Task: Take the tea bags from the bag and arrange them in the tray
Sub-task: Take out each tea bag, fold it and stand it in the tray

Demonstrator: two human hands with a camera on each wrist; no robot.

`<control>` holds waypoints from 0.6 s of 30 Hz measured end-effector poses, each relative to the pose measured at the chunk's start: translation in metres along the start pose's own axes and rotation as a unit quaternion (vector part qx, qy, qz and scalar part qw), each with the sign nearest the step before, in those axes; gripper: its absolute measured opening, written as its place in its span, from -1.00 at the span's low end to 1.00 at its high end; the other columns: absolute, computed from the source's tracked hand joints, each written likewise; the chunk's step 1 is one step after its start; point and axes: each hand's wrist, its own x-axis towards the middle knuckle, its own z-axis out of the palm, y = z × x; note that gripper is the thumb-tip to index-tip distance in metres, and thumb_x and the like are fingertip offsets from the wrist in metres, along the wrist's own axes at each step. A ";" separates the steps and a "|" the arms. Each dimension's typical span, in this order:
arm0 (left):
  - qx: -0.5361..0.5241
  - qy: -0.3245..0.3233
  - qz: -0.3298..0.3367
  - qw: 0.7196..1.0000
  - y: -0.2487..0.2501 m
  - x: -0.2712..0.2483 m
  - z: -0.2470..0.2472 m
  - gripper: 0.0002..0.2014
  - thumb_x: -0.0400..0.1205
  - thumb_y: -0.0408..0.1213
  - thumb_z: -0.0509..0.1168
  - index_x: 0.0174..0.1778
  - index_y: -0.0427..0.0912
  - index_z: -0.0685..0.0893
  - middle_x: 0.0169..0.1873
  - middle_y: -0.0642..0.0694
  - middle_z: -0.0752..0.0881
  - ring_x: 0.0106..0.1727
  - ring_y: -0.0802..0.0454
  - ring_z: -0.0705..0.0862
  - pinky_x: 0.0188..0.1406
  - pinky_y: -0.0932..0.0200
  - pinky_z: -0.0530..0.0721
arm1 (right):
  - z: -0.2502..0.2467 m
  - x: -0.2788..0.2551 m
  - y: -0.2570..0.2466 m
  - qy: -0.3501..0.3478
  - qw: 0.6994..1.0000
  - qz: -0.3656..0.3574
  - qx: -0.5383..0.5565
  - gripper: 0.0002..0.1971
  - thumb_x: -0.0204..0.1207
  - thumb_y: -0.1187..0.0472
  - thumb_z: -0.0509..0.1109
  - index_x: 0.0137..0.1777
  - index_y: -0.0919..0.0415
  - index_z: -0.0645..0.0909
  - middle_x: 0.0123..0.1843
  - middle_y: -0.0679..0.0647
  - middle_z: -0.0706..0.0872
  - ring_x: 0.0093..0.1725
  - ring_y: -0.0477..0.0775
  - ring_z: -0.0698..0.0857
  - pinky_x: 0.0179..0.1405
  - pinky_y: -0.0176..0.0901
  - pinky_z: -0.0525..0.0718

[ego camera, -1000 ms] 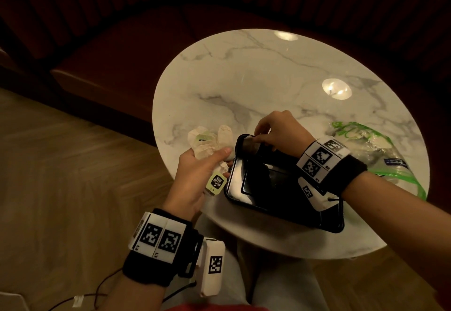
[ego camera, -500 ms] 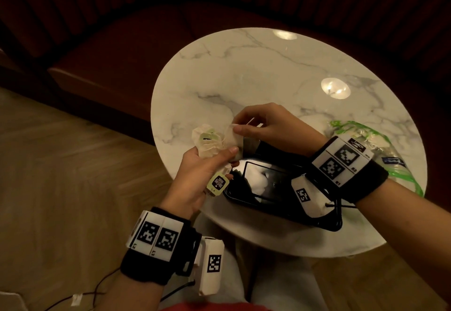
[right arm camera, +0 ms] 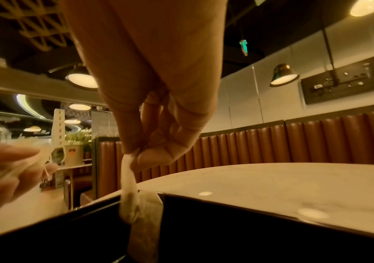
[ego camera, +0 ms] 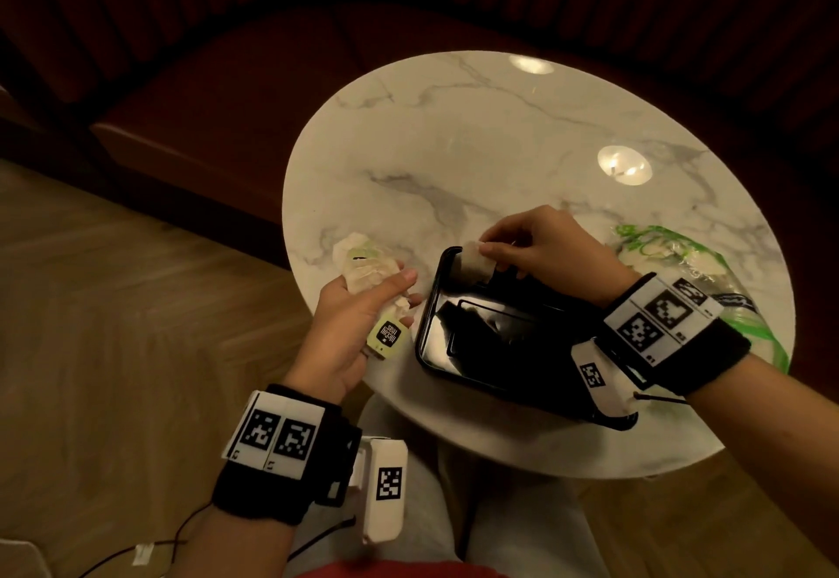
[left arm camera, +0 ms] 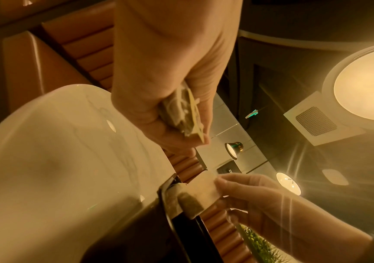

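Right hand [ego camera: 540,246] pinches one tea bag [ego camera: 476,262], now carried from the left hand's [ego camera: 358,318] clutched bunch [ego camera: 363,269] to the tray [ego camera: 429,305] corner below; placement comes next.

One tray [ego camera: 426,328]; one plastic bag [ego camera: 672,259]; one round table [ego camera: 499,146]; tea bags: one single [ego camera: 476,259], one bunch [ego camera: 363,269], number unclear.

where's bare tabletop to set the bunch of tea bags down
Bare marble spans the table's far half, beyond both hands. Crowded nearer: left hand with its bunch, the black tray, right hand lowering a tea bag, the plastic bag.
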 end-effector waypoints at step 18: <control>0.015 -0.006 -0.030 0.999 -0.003 -0.005 0.005 -0.83 0.59 -0.28 0.44 -0.05 -0.34 0.70 -0.30 -0.18 0.80 -0.48 0.05 0.72 -0.57 0.30 0.65 | 0.025 0.021 -0.001 -0.011 0.995 0.025 -0.098 -0.86 0.48 0.10 0.54 -0.10 0.16 0.81 -0.26 0.03 0.68 -0.23 -0.03 0.63 -0.30 -0.43 0.47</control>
